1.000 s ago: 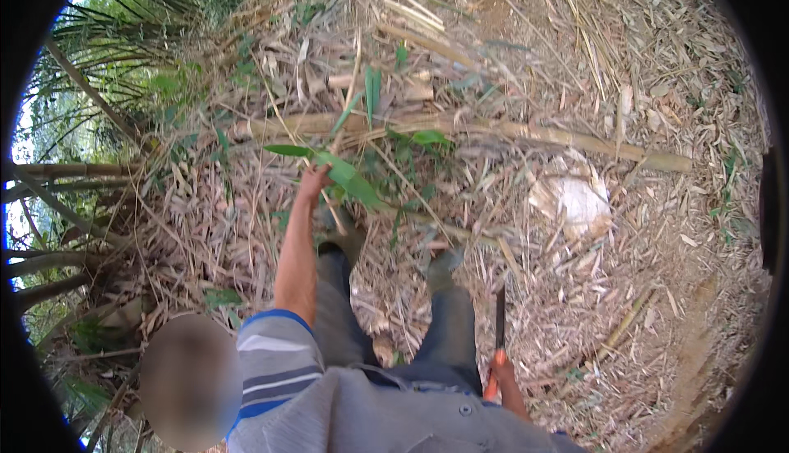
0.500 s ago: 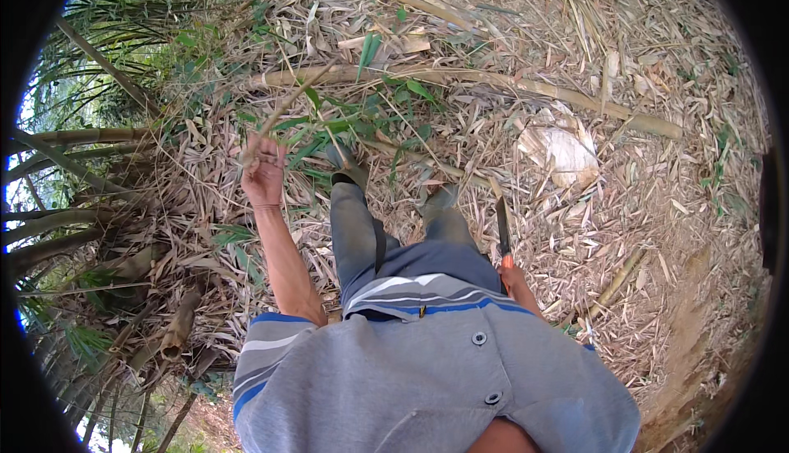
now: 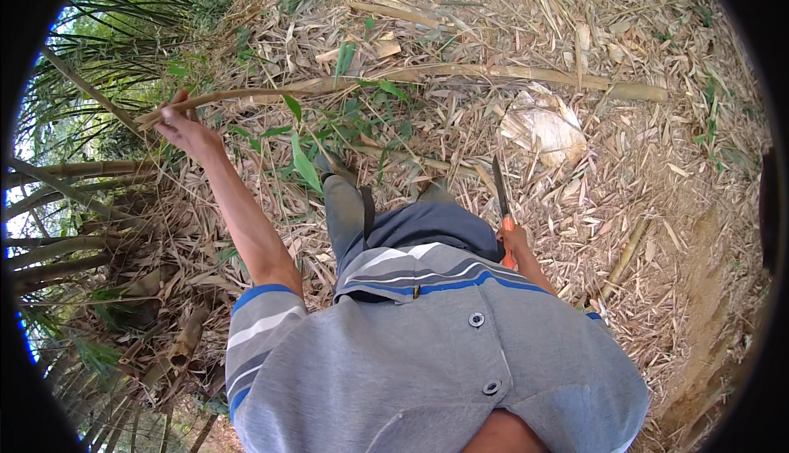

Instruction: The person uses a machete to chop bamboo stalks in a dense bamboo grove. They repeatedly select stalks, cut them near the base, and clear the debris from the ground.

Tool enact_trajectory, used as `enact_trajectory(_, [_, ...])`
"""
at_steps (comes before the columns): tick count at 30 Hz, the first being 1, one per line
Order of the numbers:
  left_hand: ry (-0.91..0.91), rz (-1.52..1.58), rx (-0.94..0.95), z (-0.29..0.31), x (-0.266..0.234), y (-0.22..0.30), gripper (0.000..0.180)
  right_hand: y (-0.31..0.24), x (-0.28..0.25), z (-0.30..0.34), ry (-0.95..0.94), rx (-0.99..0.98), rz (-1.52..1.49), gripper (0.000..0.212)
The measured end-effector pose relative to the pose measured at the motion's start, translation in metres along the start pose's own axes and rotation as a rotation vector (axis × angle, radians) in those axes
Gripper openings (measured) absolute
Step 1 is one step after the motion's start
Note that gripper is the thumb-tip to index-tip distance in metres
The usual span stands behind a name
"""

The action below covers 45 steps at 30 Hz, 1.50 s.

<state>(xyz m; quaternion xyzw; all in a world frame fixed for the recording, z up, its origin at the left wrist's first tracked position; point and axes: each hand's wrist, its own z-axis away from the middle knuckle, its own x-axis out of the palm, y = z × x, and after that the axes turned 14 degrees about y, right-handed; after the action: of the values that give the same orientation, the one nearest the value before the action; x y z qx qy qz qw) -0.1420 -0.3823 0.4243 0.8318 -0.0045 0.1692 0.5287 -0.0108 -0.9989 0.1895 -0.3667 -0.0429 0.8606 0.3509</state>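
My left hand (image 3: 187, 127) reaches out to the far left, its fingers closed around one end of a thin brown bamboo branch (image 3: 246, 93). From there the branch runs right, over the litter, toward a long bamboo pole (image 3: 559, 78) on the ground; I cannot tell whether the two are joined. Green leaves (image 3: 306, 164) hang between the branch and my boots. Beside my right thigh, my right hand (image 3: 516, 242) grips the orange handle of a machete (image 3: 500, 190). Its dark blade points forward, away from me.
Standing bamboo stems (image 3: 78, 172) crowd the left side. A pale chopped stump (image 3: 560, 134) lies ahead to the right. Dry leaves cover the ground, with a short bamboo piece (image 3: 626, 257) at right and a hollow bamboo stub (image 3: 187, 338) at lower left. Split strips (image 3: 386, 13) lie farther off.
My left hand has swung outward and forward to the left with the branch, which now lies more level. The machete, still in my right hand, has tilted slightly.
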Motion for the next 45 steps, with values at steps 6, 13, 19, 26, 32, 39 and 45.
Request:
enact_trajectory(6, [0.339, 0.301, -0.019, -0.031, 0.005, 0.038, 0.03, -0.027, 0.001, 0.021, 0.071, -0.155, -0.039, 0.02])
enact_trajectory(13, [0.159, 0.439, -0.26, -0.01, 0.028, 0.066, 0.035, -0.108, -0.003, 0.051, 0.06, -0.54, -0.174, 0.023])
enact_trajectory(19, [0.373, 0.134, -0.502, 0.063, 0.029, -0.001, 0.036, -0.172, -0.012, 0.078, 0.065, -0.696, -0.134, 0.029])
enact_trajectory(26, [0.189, 0.453, -0.423, 0.068, 0.057, 0.032, 0.042, -0.185, -0.008, 0.097, -0.101, -0.661, -0.177, 0.035])
enact_trajectory(32, [0.176, 0.384, -0.426, 0.08, 0.088, 0.05, 0.048, -0.283, -0.063, 0.162, 0.066, -1.108, -0.475, 0.04])
enact_trajectory(39, [0.003, 0.345, -0.371, 0.105, 0.127, 0.052, 0.053, -0.395, -0.153, 0.25, 0.446, -1.723, -1.07, 0.04])
enact_trajectory(45, [-0.258, -0.191, -0.07, 0.091, 0.202, 0.047, 0.043, -0.241, 0.019, 0.105, -0.127, -0.884, 0.262, 0.044])
